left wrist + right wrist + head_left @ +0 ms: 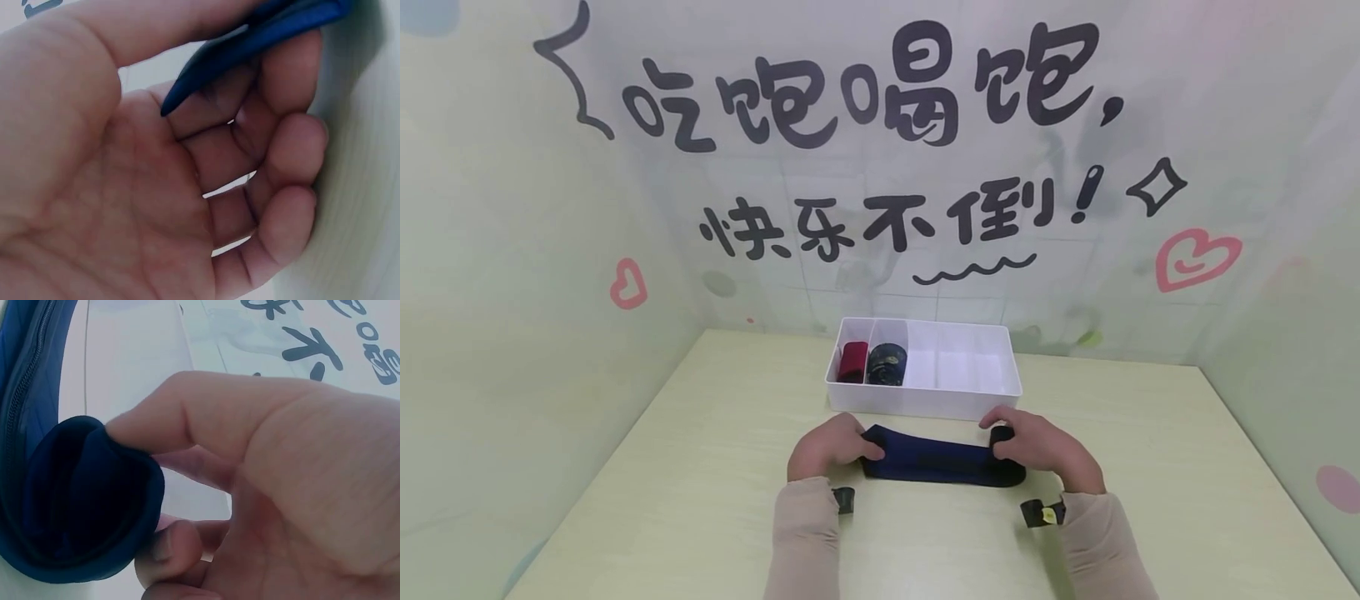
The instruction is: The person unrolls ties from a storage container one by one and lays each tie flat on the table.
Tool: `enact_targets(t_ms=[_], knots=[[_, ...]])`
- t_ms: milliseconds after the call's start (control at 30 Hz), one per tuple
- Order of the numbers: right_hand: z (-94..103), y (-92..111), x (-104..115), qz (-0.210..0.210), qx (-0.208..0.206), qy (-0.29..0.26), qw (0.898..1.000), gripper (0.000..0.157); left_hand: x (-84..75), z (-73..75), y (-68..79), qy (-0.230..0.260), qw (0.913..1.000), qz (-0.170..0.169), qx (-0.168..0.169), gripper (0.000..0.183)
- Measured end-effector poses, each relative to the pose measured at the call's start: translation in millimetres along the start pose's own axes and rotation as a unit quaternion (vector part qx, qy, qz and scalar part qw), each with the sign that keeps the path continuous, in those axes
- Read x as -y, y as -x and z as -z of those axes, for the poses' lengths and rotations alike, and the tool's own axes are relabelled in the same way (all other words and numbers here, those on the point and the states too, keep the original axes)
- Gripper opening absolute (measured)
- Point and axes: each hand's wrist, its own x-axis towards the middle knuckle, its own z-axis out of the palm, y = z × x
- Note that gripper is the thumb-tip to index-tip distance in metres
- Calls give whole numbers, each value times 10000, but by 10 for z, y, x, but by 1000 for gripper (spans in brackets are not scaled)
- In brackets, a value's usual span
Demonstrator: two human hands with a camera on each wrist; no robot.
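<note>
In front of the white box (925,402), our left hand (833,443) and right hand (1036,440), fingers curled, pinch opposite ends of the blue band (940,461), apt holds for likely soft, light cloth.

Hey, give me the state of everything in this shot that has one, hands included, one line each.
Blue band: laid out, its right end curled up
Left hand: pinching the band's left end
Right hand: holding the curled end
White box: upright, open-topped
Red item: inside the box's leftmost compartment
Dark patterned item: in the next compartment, apparently rolled up
</note>
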Motion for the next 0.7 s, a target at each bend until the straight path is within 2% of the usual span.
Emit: enact_targets(t_ms=[200,400,533,700], knots=[[38,28,-13,164,3,35,9999,26,52,31,-13,91,9998,-184,-19,47],[71,49,-34,114,-208,-2,9997,16,89,62,-5,252,9996,-81,-75,49],[80,47,-68,-19,-235,-128,9996,24,119,89,6,363,9992,65,-148,46],[111,69,-112,36,-271,-172,9995,27,167,121,19,434,9986,126,-289,34]])
